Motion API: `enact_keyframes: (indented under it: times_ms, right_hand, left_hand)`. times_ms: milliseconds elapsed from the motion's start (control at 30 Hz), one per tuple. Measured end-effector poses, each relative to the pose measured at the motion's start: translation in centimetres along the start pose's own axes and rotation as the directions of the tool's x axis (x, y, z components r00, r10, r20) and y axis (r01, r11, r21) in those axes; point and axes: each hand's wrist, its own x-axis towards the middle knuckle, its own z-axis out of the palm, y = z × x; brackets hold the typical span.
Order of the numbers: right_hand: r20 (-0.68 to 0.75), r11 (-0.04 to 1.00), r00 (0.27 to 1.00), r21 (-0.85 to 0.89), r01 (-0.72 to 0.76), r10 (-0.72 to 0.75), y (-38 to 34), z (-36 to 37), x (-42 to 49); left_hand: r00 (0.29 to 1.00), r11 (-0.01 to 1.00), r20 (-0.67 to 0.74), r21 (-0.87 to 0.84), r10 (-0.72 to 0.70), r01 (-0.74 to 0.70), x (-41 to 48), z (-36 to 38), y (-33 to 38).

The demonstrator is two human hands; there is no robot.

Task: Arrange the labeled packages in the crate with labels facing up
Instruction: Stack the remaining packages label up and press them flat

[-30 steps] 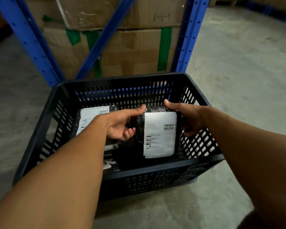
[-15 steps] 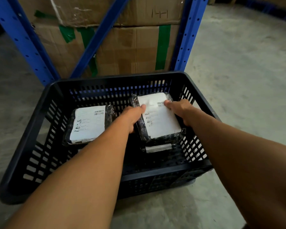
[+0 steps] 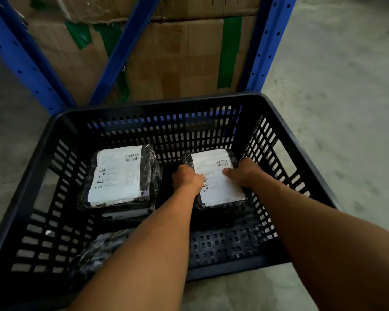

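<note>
Blue shelving (image 3: 267,41) loaded with taped cardboard boxes (image 3: 184,59) rises behind a black slotted crate (image 3: 276,122) that sits on the concrete floor (image 3: 346,86). Inside the crate, toward its far wall, two black-wrapped packages lie side by side, each with its white label facing up: the left package (image 3: 119,176) lies free, apparently on top of another flat parcel, and the right package (image 3: 218,178) sits near the right wall. A third dark wrapped bundle (image 3: 99,250) lies in the near left corner with no label showing. The left hand (image 3: 186,178) grips the right package's left edge, and the right hand (image 3: 243,171) clamps its right edge, thumb on the label. The step in hand looks like seating this package flat. Next would come letting go, then reaching for the near bundle and turning it to bring its label up.
</note>
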Motion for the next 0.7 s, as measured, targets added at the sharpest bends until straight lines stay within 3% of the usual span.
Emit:
enact_keyframes:
  times_ms: [100,167,267,333,433,500,567,633,700]
  right_hand:
    - [-0.058,0.999,0.998,-0.029,-0.024,0.022,-0.4,0.3,-1.4]
    - [-0.147,0.988,0.989,-0.149,-0.027,0.005,-0.9,0.5,-3.0]
    - [-0.313,0.925,0.934,-0.378,0.041,-0.169,-2.3,0.2,-5.3]
    - [-0.269,0.932,0.951,-0.361,0.048,-0.153,-3.4,0.5,-6.2]
    - [0.013,0.935,1.0,-0.355,0.003,0.002,-5.7,2.0,-8.3]
    - [0.302,0.92,0.942,-0.393,-0.015,0.145,-7.0,4.1,-9.2]
    - [0.531,0.926,0.804,-0.373,-0.063,0.268,-8.3,6.5,-10.7]
    - [0.606,0.931,0.747,-0.362,-0.048,0.274,-9.4,8.5,-11.9]
    - [0.627,0.925,0.727,-0.378,-0.03,0.28,-10.5,9.9,-12.9]
  left_hand:
    - [0.999,0.991,0.001,0.127,0.046,-0.046,-1.5,-0.7,0.6]
    - [0.992,0.965,-0.023,0.237,0.125,-0.116,-2.9,-1.7,1.0]
    - [0.93,0.895,-0.149,0.358,0.336,-0.266,-4.9,-5.4,1.5]
    - [0.857,0.852,-0.213,0.363,0.47,-0.377,-6.1,-8.7,0.8]
    - [0.759,0.824,-0.337,0.334,0.557,-0.457,-7.6,-13.9,-1.7]
    - [0.787,0.846,-0.368,0.414,0.494,-0.337,-7.9,-16.7,-4.3]
    - [0.913,0.869,-0.309,0.488,0.266,-0.088,-7.9,-18.8,-7.0]
    - [0.989,0.812,-0.143,0.58,0.024,0.065,-7.9,-19.9,-9.2]
    - [0.997,0.73,0.029,0.682,-0.077,0.037,-7.5,-19.4,-10.5]
